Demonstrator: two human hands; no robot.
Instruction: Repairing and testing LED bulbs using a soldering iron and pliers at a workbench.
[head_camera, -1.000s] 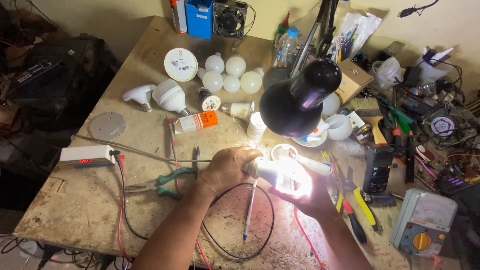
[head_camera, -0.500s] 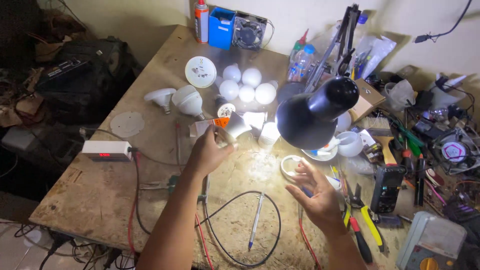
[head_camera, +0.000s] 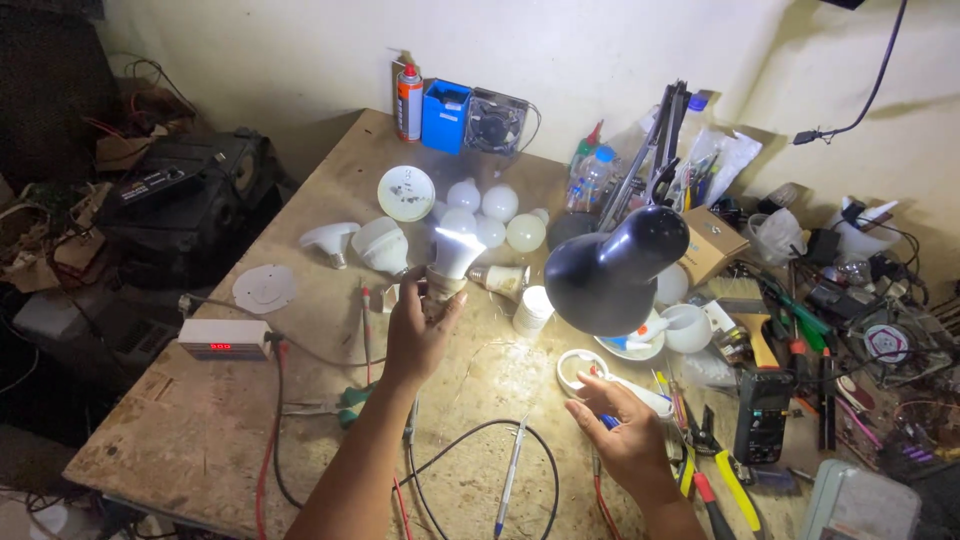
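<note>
Nearest the camera, a pen (head_camera: 508, 484) lies on the workbench (head_camera: 180, 440) inside a loop of black cable (head_camera: 480, 470), between the two forearms. Right hand (head_camera: 618, 436) rests low, palm down, fingers spread loose over a blue item; cannot tell whether it actually grips it. Just beside it: a white ring-shaped part (head_camera: 580, 368) and pliers (head_camera: 712, 470) with red and yellow handles. Left hand (head_camera: 418, 332) is raised off the bench, arm stretched forward, fingers wrapped snug around the base of one LED bulb (head_camera: 452, 256). Bulb held upright, long axis near vertical, dome up and away, base down in the palm, above mid-bench. Left of that, a small white meter box (head_camera: 224, 338) with red digits and one flat white disc (head_camera: 264, 288). One black desk lamp (head_camera: 612, 268) hangs to the right of the bulb. Farther back: about five round white domes (head_camera: 484, 216) clustered, two cone-shaped bulb housings (head_camera: 358, 244), one round white plate (head_camera: 406, 193). At the wall: one spray can (head_camera: 409, 101), one blue box (head_camera: 444, 116), one small fan (head_camera: 498, 124).
</note>
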